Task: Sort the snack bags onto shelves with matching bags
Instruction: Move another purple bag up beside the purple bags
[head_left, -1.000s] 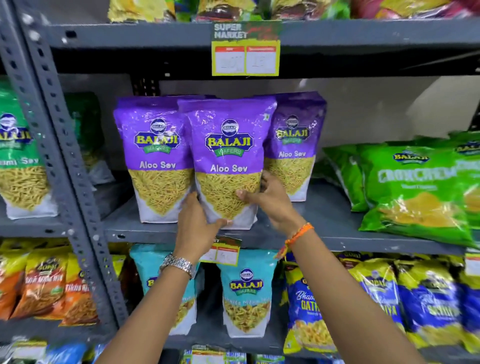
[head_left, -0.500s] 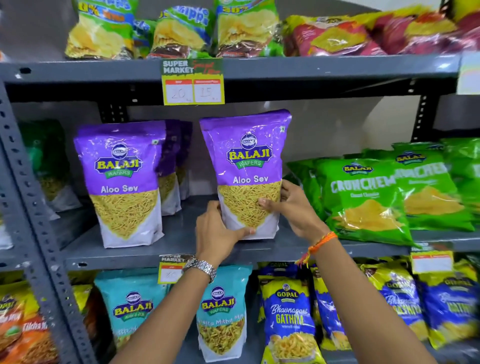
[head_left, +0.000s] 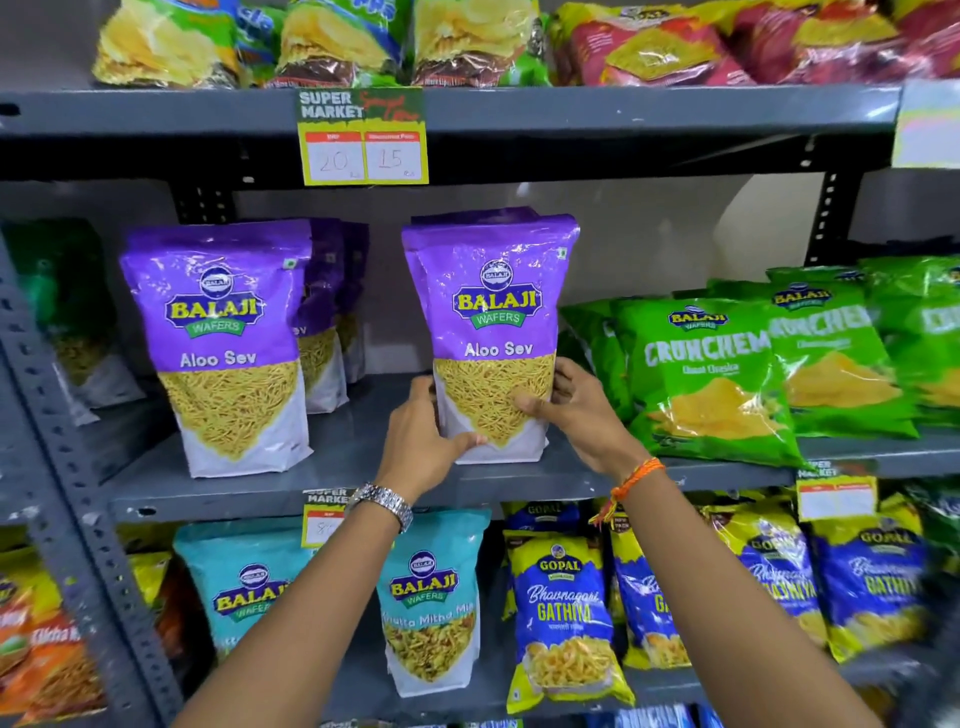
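A purple Aloo Sev bag (head_left: 493, 312) stands upright on the grey middle shelf (head_left: 363, 467), with another purple bag right behind it. My left hand (head_left: 423, 434) grips its lower left edge and my right hand (head_left: 569, 410) grips its lower right side. To the left stands a second row of purple Aloo Sev bags (head_left: 221, 338), several deep. A bare stretch of shelf separates the two rows.
Green Crunchem bags (head_left: 711, 374) lean close to the right of my right hand. Teal Balaji bags (head_left: 431, 613) and blue-yellow Gathiya bags (head_left: 561, 613) fill the shelf below. Chips bags sit on the top shelf. A price tag (head_left: 363, 137) hangs above.
Both hands carried the held purple bag rightward, away from the other purple bags. It now stands near the green bags, with a second purple bag behind it.
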